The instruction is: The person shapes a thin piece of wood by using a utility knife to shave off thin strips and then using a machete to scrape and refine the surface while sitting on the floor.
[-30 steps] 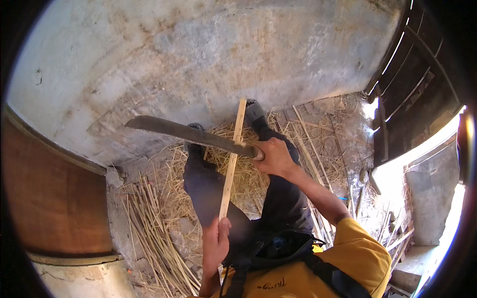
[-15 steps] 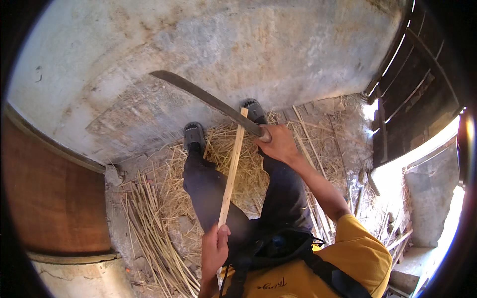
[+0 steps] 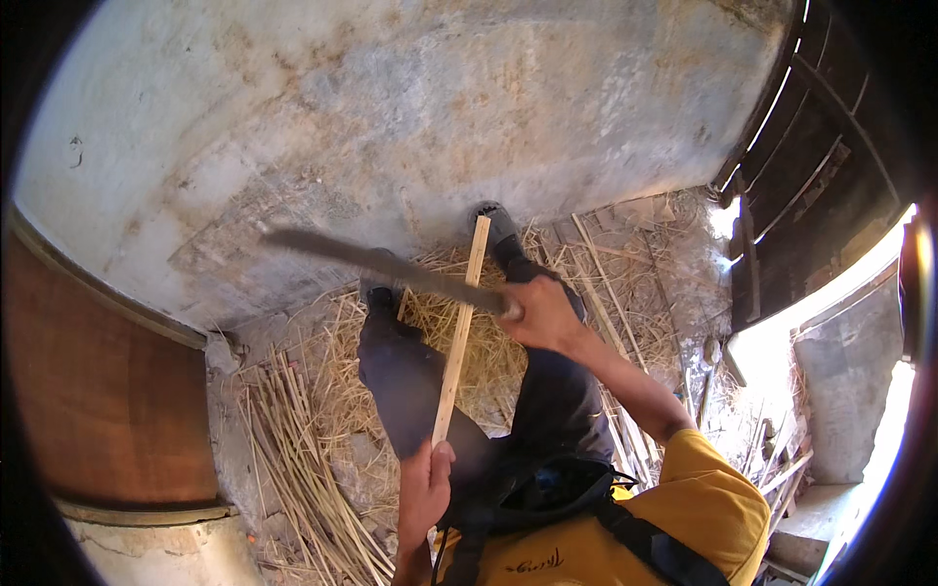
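My right hand (image 3: 543, 311) is closed round the handle of a machete (image 3: 376, 269), whose long dark blade points left and looks smeared by motion. The blade crosses over a pale split wooden strip (image 3: 462, 337); whether its edge touches the wood I cannot tell. Low in the picture, my left hand (image 3: 424, 485) grips the strip's near end, thumb along it. From there the strip slants up and away between my legs, its far end in front of my right shoe (image 3: 496, 227). The blade partly covers my left shoe.
Thin shavings (image 3: 493, 356) litter the ground between my legs. A bundle of slender strips (image 3: 303, 459) lies to the left, and longer strips (image 3: 611, 322) to the right. A stained wall (image 3: 469, 107) stands just beyond my feet. At far left is a brown wooden panel (image 3: 107, 391).
My right hand has brought the machete nearer to me along the strip, and its blade tip has swung down and left. The left hand and the strip have hardly moved.
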{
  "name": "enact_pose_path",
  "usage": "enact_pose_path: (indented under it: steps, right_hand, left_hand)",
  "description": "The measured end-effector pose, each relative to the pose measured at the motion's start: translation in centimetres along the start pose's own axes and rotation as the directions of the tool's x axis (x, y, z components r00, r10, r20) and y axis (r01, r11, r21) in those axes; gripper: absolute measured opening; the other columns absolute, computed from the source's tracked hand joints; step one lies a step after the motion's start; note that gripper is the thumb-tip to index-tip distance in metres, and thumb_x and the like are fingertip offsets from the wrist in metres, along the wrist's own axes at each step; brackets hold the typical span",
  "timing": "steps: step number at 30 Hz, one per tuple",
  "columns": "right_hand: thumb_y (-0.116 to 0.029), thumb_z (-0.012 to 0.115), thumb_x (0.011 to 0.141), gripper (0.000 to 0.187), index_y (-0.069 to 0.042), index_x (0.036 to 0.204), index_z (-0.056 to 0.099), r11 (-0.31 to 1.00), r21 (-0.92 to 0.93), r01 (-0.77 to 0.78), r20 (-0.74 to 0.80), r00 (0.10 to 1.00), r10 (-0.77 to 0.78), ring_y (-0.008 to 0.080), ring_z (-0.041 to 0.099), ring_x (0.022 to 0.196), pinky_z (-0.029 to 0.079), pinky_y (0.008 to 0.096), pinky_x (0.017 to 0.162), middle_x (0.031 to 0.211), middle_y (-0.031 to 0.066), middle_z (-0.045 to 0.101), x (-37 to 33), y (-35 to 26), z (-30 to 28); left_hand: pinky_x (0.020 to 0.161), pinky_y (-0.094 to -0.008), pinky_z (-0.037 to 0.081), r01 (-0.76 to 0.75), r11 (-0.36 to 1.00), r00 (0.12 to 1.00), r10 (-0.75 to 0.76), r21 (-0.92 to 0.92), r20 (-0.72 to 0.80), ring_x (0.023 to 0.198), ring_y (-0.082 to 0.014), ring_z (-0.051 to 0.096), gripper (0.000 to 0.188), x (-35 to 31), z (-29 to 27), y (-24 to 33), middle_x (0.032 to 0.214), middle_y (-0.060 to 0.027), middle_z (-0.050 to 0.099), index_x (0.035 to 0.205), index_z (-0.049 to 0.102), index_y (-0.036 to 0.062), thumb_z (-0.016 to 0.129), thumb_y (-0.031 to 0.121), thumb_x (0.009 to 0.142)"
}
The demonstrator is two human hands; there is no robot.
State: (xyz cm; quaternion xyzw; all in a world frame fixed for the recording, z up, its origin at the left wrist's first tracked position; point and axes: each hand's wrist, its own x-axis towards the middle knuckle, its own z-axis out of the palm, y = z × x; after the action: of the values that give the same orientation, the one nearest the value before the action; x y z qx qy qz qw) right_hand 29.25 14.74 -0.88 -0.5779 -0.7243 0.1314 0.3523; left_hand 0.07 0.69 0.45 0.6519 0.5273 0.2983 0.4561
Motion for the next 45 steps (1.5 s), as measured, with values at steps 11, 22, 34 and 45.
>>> enact_pose_path:
  steps: [11, 22, 34, 45]
  right_hand:
    - [-0.015, 0.071, 0.072, 0.028, -0.010, 0.100, 0.078, 0.997, 0.037, -0.074, 0.028, 0.997, 0.073, 0.0404, 0.070, 0.075, 0.057, 0.0485, 0.069, 0.078, 0.0170, 0.070, 1.3, 1.4, -0.8]
    - [-0.023, 0.074, 0.078, 0.028, 0.000, 0.093, 0.072, 0.967, 0.106, -0.232, -0.176, 0.953, 0.248, 0.0391, 0.070, 0.074, 0.054, 0.0482, 0.070, 0.074, 0.0241, 0.066, 5.0, 7.3, -1.1]
    - [-0.027, 0.065, 0.104, 0.039, 0.002, 0.131, 0.066, 0.302, 0.891, -0.339, 0.226, 0.908, 0.353, 0.0037, 0.030, 0.040, 0.022, 0.0250, 0.041, 0.051, -0.0087, 0.034, 1.2, -0.8, -3.0]
    - [-0.014, 0.077, 0.095, 0.023, 0.000, 0.112, 0.068, 0.091, 0.972, -0.216, 0.173, 0.923, 0.344, 0.0021, 0.040, 0.044, 0.029, 0.0239, 0.041, 0.093, 0.0064, 0.075, 0.9, -1.8, -4.5]
  left_hand:
    - [0.057, -0.0297, 0.037, 0.019, 0.999, 1.000, -0.019, 0.031, 0.011, 0.062, -0.0095, 0.045, 0.031, -0.8, -0.2, -0.3, 0.068, -0.0015, 0.048, 0.091, 0.057, 0.0022, 0.048, 0.023, 0.113]
    - [0.057, -0.0318, 0.041, 0.068, 0.998, 0.994, -0.068, 0.002, 0.090, 0.060, -0.0104, 0.047, 0.021, -3.0, -0.9, 0.8, 0.069, -0.0022, 0.050, 0.094, 0.059, 0.0021, 0.049, 0.013, 0.109]
    - [0.053, -0.0235, 0.022, 0.492, 0.758, 0.863, -0.359, -0.428, 0.355, 0.060, -0.0036, 0.031, 0.027, -0.3, -2.6, 1.6, 0.072, 0.0068, 0.036, 0.091, 0.054, 0.0067, 0.050, 0.023, 0.112]
    - [0.049, -0.0207, 0.034, 0.479, 0.785, 0.843, -0.286, -0.393, 0.456, 0.054, -0.0039, 0.037, 0.031, 0.2, -2.6, 3.0, 0.075, -0.0028, 0.054, 0.120, 0.057, -0.0013, 0.041, 0.025, 0.115]
